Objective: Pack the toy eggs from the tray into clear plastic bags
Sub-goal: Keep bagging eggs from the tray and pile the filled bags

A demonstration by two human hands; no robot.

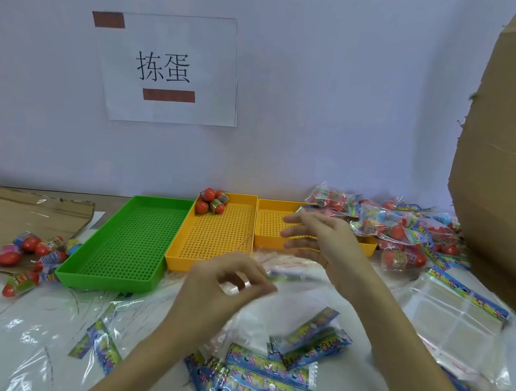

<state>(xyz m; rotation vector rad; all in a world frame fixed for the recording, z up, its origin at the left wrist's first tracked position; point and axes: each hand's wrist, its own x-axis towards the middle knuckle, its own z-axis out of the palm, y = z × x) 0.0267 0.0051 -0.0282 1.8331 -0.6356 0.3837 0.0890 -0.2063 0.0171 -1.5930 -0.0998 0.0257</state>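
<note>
Several red toy eggs point(211, 202) lie in the far left corner of the middle yellow tray point(214, 248). A blurred clear plastic bag point(273, 315) with a green-blue header strip hangs between my hands above the table. My left hand point(226, 283) pinches the bag's top edge with curled fingers and thumb. My right hand point(319, 236) hovers over the right yellow tray point(267, 237), its fingers straight and pointing left. Whether it touches the bag is unclear.
An empty green tray point(125, 245) sits left of the yellow ones. Loose eggs point(34, 249) lie on brown paper at the left. Packed bags point(398, 231) pile up at the back right. Empty bags point(270, 385) are stacked near me. A cardboard box point(512, 156) stands at the right.
</note>
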